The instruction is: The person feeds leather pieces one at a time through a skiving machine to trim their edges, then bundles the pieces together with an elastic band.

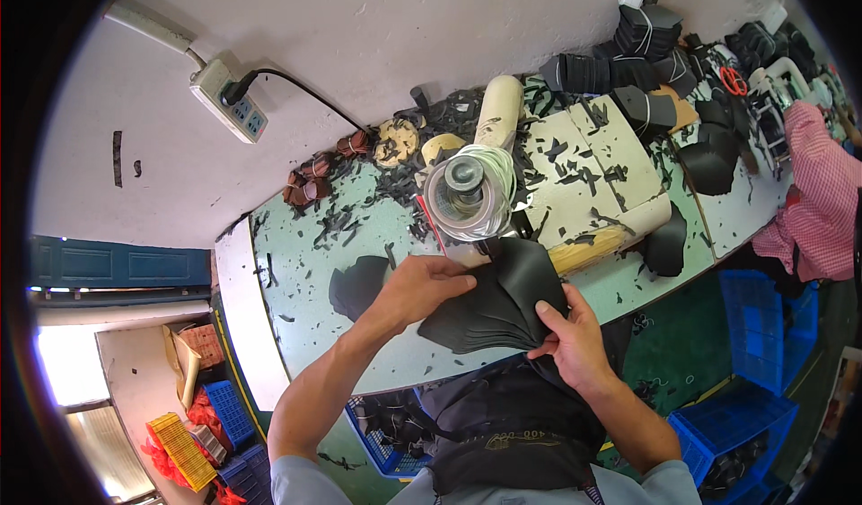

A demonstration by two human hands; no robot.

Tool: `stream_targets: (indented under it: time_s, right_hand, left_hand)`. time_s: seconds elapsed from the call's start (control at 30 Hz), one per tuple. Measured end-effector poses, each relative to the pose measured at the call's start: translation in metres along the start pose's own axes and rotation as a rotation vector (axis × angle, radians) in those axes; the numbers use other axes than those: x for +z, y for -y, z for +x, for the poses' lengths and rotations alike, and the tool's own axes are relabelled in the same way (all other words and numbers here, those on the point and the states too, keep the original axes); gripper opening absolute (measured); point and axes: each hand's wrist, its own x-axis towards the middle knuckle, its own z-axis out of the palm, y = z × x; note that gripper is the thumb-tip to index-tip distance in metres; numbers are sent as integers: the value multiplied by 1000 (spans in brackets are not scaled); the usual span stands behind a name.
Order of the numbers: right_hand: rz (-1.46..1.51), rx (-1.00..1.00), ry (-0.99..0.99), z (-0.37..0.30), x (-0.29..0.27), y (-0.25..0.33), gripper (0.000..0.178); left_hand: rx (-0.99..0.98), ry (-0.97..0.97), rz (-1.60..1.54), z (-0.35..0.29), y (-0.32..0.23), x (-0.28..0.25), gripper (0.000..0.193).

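Note:
A fanned stack of thin, flexible black sheet pieces [480,321] lies over the front edge of the table, below a cream bench machine. My right hand [575,339] grips the stack's right end, thumb on top and fingers underneath. At its upper left, my left hand [422,289] is closed with thumb and fingers at a piece's edge; the exact pinch is partly hidden. The machine's round metal-and-clear head [462,191], wound with pale cord, stands just beyond my hands. Another black piece [356,285] lies left of my left hand.
Black offcuts litter the pale green tabletop [310,276] and the machine's cream body [584,168]. Tied black bundles [646,34] are piled at the back right. A power strip [229,101] hangs on the wall. Blue crates [736,415] stand below right; pink checked cloth [813,191] hangs farther right.

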Motion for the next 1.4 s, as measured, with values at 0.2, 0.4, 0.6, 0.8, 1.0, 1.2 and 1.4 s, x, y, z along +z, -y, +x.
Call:
stream_targets:
  time_s: [0.2,0.4,0.6,0.8,1.0,1.2,1.4]
  right_hand:
    - [35,-14,-24,2,3,3,38]
    - [18,-72,-37,-1,-3,2,40]
    - [66,-69,-66,0,3,1,42]
    - [34,-110,-80,-1,-4,2,42]
    - [97,-66,-74,-1,-2,2,44]
    - [69,-125,-100,-3,-3,5,43]
    - [97,-87,-87,-1,-4,9,42]
  left_hand:
    - [-81,-168,420,2,-19,4,32]
    - [127,-41,32,-1,11,0,46]
    - [-9,-150,472,1,-20,4,47]
    - [112,-35,44,0,6,-2,45]
    - [-65,-138,525,0,-32,9,38]
    - [-22,-87,153,-5,-5,-2,40]
    - [-102,-90,447,0,-38,12,43]
